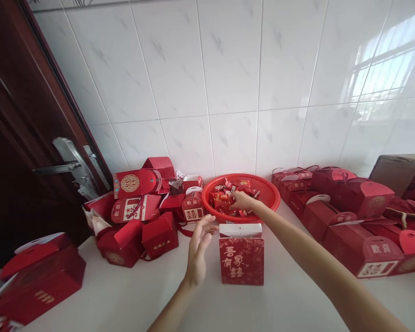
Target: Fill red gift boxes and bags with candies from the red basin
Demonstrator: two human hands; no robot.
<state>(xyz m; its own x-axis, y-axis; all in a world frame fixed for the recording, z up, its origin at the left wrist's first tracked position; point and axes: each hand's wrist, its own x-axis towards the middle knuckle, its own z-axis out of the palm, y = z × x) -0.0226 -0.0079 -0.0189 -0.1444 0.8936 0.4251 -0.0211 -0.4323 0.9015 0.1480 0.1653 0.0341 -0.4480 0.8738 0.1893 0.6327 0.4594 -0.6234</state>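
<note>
A red paper gift box (242,261) with gold characters stands upright on the white tabletop, its white inner flap raised at the top. My left hand (198,253) is just left of this box, fingers apart and holding nothing. Behind the box sits a red plastic basket (273,200) with red-wrapped candies (221,199) inside. Over the candies, my right hand (242,201) reaches into the basket with its fingers curled down. Its fingertips are partly hidden among the wrappers, so what they grip cannot be made out.
Folded red gift boxes (131,207) are piled at the back left. One larger red box (43,281) stands at the left edge. Several closed red boxes (346,230) fill the right side, near a cardboard carton (389,173). A tiled wall (231,83) rises behind; a dark door (27,92) is left.
</note>
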